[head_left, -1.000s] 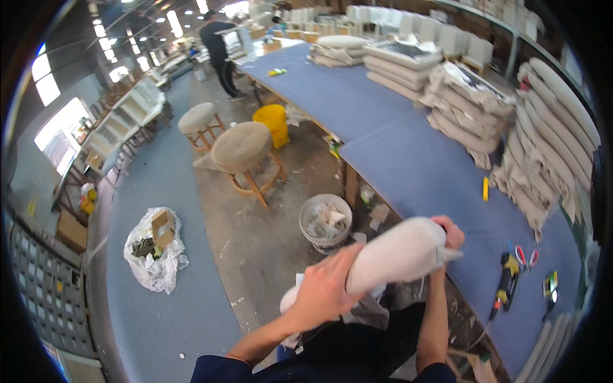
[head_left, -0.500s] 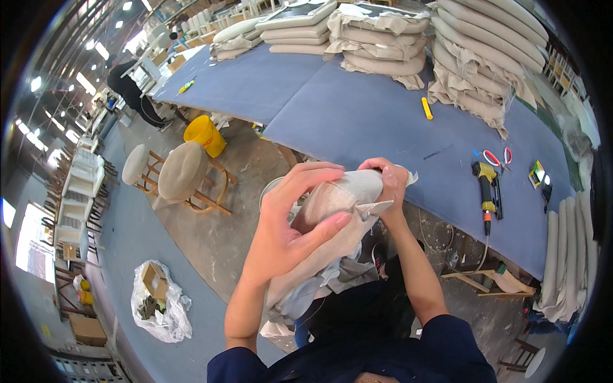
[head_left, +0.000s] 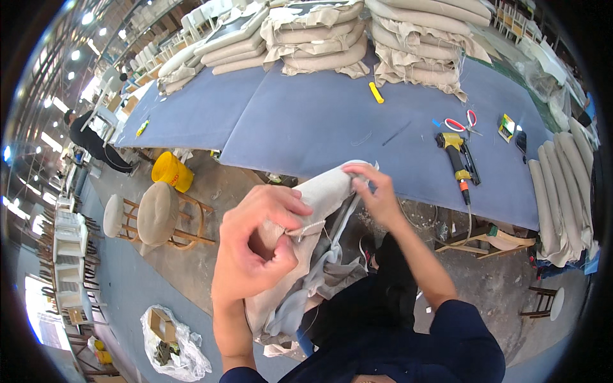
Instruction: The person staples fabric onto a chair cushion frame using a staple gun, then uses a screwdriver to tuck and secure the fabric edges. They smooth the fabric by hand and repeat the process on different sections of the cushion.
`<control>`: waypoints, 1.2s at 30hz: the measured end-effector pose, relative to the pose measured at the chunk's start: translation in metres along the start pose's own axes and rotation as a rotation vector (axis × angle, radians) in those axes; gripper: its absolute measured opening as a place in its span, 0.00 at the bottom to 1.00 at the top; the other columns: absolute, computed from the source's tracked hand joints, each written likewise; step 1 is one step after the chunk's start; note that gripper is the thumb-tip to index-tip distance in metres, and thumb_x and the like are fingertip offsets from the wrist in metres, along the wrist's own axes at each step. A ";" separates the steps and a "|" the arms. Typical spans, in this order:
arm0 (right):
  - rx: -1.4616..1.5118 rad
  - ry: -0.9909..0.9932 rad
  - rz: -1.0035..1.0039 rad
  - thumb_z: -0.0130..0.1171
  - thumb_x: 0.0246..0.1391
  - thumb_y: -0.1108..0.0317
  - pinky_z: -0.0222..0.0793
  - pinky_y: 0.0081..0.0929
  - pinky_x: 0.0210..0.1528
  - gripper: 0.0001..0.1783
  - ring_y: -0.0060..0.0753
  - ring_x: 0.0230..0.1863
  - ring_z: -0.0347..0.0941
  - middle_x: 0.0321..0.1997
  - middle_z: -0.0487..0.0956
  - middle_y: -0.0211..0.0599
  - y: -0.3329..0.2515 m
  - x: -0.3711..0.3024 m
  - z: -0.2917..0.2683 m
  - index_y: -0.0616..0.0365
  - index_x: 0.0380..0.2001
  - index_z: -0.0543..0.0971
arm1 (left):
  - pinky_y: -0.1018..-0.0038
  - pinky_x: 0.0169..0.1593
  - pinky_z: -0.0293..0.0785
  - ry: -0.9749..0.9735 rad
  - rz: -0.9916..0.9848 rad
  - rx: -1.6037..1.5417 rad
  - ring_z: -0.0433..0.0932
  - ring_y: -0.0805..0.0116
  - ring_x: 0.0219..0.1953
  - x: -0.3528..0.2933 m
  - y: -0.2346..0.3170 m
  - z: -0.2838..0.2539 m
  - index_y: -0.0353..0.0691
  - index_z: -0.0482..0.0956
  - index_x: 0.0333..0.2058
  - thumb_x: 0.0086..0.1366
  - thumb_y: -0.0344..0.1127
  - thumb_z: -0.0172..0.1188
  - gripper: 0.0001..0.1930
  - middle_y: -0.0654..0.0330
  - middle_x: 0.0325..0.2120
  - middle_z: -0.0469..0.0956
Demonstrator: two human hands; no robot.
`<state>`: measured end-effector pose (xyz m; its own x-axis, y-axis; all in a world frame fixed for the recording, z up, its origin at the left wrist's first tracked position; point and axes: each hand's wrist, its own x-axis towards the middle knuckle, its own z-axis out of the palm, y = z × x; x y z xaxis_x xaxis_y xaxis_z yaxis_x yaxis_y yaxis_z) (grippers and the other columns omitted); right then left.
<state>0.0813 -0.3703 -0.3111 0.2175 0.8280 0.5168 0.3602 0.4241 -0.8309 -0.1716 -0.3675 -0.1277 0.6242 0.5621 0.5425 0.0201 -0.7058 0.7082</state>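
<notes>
Light beige upholstery fabric [head_left: 322, 193] is stretched between my hands, in front of my lap. My left hand [head_left: 255, 239] pinches a ribbed, folded edge of it, with fingers and thumb curled together. At the far end, by the table edge, my right hand [head_left: 375, 195] grips the fabric's corner between thumb and fingers. The lower part hangs down toward my lap, where loose grey-white cloth [head_left: 290, 313] bunches up beneath it. Whatever lies inside the fabric is hidden.
A blue-topped table [head_left: 306, 121] spans ahead, bearing stacked beige cushions [head_left: 322, 41], a yellow-handled tool [head_left: 376, 92], red-handled scissors [head_left: 456, 124] and a hosed staple gun [head_left: 454, 156]. At left stand round stools [head_left: 158, 214], a yellow bucket [head_left: 172, 171] and a plastic bag [head_left: 182, 357]. Another person [head_left: 96, 140] works far left.
My hands have moved apart, drawing the fabric out longer between them. The left hand has gone from spread fingers to a pinch on its edge. My view has shifted right.
</notes>
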 end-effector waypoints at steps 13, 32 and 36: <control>-0.889 0.093 0.320 0.64 0.53 0.63 0.73 0.46 0.55 0.20 0.49 0.58 0.74 0.50 0.79 0.44 0.195 0.030 -0.149 0.54 0.50 0.78 | 0.49 0.55 0.75 0.115 0.021 0.188 0.81 0.45 0.42 -0.002 -0.003 0.006 0.36 0.79 0.19 0.39 0.33 0.56 0.08 0.44 0.33 0.81; -1.092 0.213 0.170 0.60 0.58 0.51 0.62 0.48 0.66 0.29 0.51 0.64 0.67 0.62 0.73 0.49 0.307 0.186 -0.047 0.48 0.61 0.78 | 0.46 0.49 0.79 0.270 -0.006 0.275 0.82 0.48 0.39 -0.018 -0.005 0.014 0.48 0.79 0.15 0.61 0.59 0.64 0.24 0.50 0.31 0.79; -1.015 0.268 -0.063 0.63 0.59 0.58 0.70 0.44 0.53 0.15 0.46 0.50 0.75 0.46 0.78 0.41 0.290 0.181 -0.061 0.44 0.48 0.86 | 0.58 0.46 0.82 -0.011 0.060 0.310 0.83 0.52 0.45 0.009 -0.009 -0.016 0.41 0.76 0.16 0.52 0.37 0.73 0.14 0.60 0.37 0.82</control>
<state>0.2805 -0.1200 -0.4456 0.3214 0.6541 0.6847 0.9418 -0.1459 -0.3028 -0.1782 -0.3493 -0.1222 0.6398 0.5120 0.5731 0.2194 -0.8364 0.5024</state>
